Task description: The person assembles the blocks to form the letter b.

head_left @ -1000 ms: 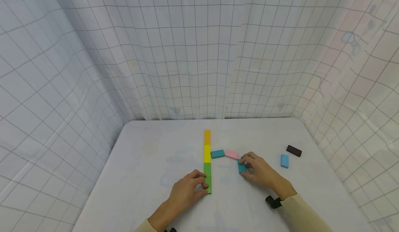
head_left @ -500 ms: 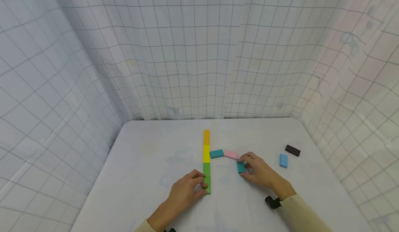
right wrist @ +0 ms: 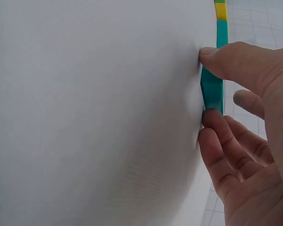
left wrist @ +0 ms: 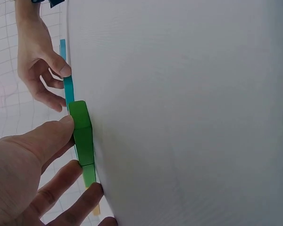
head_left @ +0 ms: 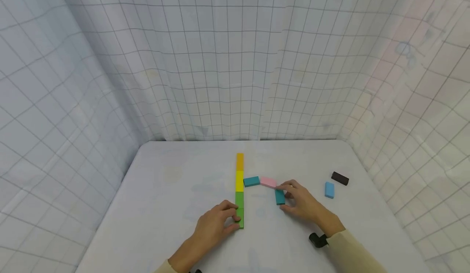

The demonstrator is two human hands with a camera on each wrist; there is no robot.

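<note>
In the head view, a straight column of flat blocks runs away from me: two green, then a yellow block (head_left: 239,181), then an orange block (head_left: 240,162). My left hand (head_left: 216,226) holds the nearest green block (left wrist: 83,134) with thumb and fingertips, the thumb at its near end. From the column's right side a teal block (head_left: 251,181) and a pink block (head_left: 268,182) lead rightward. My right hand (head_left: 302,203) pinches a second teal block (head_left: 280,197) end to end between thumb and fingers, its far end right by the pink one.
A light blue block (head_left: 329,190) and a black block (head_left: 340,178) lie apart on the right of the white table (head_left: 165,191). Gridded white curtains (head_left: 220,69) close in the back and both sides.
The whole head view has shifted slightly, so everything appears a little further left. Both hands keep their hold, and the blocks stay in nearly the same arrangement.
</note>
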